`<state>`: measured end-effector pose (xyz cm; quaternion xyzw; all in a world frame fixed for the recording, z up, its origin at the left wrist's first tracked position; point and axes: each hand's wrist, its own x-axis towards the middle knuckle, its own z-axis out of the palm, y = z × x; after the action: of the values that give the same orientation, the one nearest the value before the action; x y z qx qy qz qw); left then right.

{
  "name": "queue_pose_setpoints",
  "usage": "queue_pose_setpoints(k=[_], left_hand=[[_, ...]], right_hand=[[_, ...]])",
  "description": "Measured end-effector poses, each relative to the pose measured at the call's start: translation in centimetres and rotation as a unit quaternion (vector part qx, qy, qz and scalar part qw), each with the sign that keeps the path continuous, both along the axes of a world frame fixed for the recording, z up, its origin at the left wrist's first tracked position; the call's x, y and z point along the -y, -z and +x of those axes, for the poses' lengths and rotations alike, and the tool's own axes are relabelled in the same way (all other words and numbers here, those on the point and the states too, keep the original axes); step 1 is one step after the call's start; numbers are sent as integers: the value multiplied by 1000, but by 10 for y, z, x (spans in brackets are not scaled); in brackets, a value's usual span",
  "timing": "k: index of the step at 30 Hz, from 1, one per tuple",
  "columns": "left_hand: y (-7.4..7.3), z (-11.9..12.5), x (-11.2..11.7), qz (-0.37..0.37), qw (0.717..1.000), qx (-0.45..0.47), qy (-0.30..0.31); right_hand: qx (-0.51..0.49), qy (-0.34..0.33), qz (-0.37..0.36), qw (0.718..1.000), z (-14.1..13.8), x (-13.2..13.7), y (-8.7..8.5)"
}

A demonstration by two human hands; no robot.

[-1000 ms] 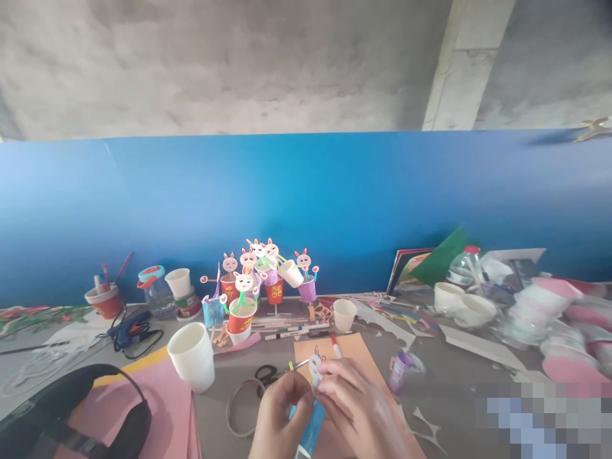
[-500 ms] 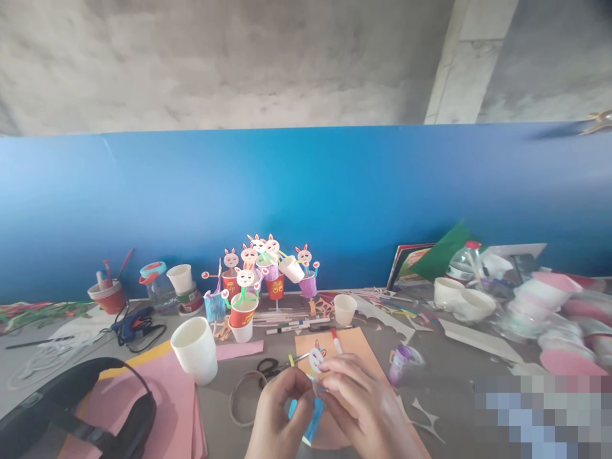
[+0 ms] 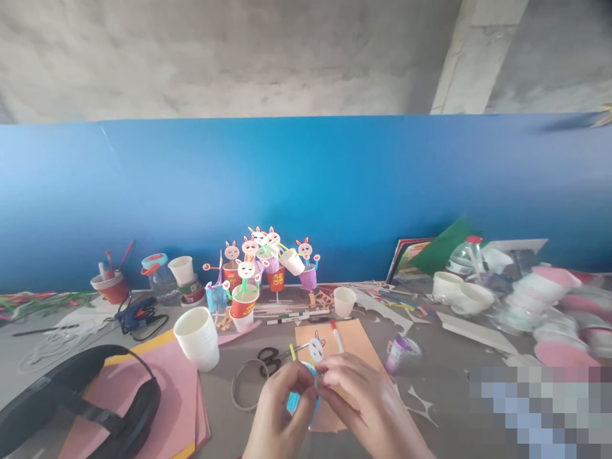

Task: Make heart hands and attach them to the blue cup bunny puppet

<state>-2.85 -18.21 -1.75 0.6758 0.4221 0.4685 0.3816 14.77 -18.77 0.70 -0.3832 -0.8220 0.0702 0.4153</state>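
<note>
My left hand (image 3: 289,401) and my right hand (image 3: 356,398) meet at the fingertips, thumbs and forefingers pinched together in front of a blue-coloured paper cup (image 3: 293,402). Whatever is between the fingertips is too small and hidden to make out. Above the fingers shows a white paper rabbit face (image 3: 316,349) with red-edged ears. A yellow strip (image 3: 292,352) sticks up to its left. My fingers cover much of the cup. Orange paper (image 3: 356,335) lies beneath, with a red-and-white marker (image 3: 337,336) on it. Black-handled scissors (image 3: 270,359) and a tape roll (image 3: 248,384) lie near my left hand.
Finished-looking rabbit cups (image 3: 245,299) stand in a group at the back. A stack of white cups (image 3: 196,338), pink paper (image 3: 176,398) and a black headset (image 3: 136,408) are on the left. A purple roll (image 3: 396,354) and paper scraps (image 3: 421,405) lie right.
My view has shifted slightly. The rabbit face now shows more clearly above my fingers, and less of the blue cup's lower part is visible. Both hands stay pinched together.
</note>
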Motion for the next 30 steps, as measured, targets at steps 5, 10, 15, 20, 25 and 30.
queue_pose_setpoints(k=[5,10,15,20,25,30], left_hand=[[-3,-1,1,17,1000,-4,20],[-1,-2,3,14,999,25,28],[-7,-4,6,1,999,20,42],[-14,-6,8,-2,999,4,55],[-14,-7,9,25,998,-5,54],[-15,-8,12,47,997,-18,57]], right_hand=[[-3,-11,-1,1000,-3,1,1],[-22,-26,-24,999,-2,2,2],[-35,-30,-55,997,1,5,2],[-41,-29,-98,994,1,6,1],[-54,-38,-123,990,-2,7,-4],[-66,-47,-133,988,-3,9,-9]])
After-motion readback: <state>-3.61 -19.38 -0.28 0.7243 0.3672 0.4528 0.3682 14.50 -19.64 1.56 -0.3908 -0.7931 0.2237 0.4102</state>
